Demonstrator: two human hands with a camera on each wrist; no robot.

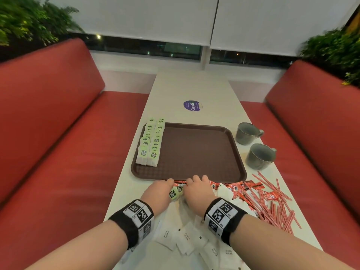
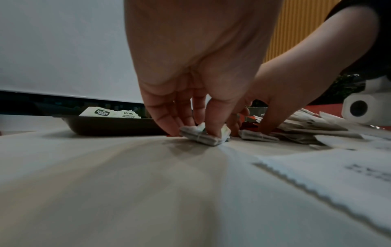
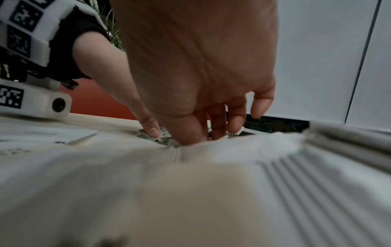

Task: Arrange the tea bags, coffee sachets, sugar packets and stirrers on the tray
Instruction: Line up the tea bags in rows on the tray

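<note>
White sugar packets [image 1: 187, 240] lie scattered nearest the person. Just beyond, the left hand [image 1: 158, 193] pinches a small stack of tea bags [image 2: 204, 136] between thumb and fingers on the table [image 2: 105, 183]; the right hand [image 1: 198, 191] presses curled fingers on another tea bag [image 2: 257, 136] beside it. Red coffee sachets [image 1: 235, 189] and stirrers [image 1: 272, 203] spread rightward. Beyond, the tray [image 1: 200, 152] holds two rows of tea bags along its left edge
</note>
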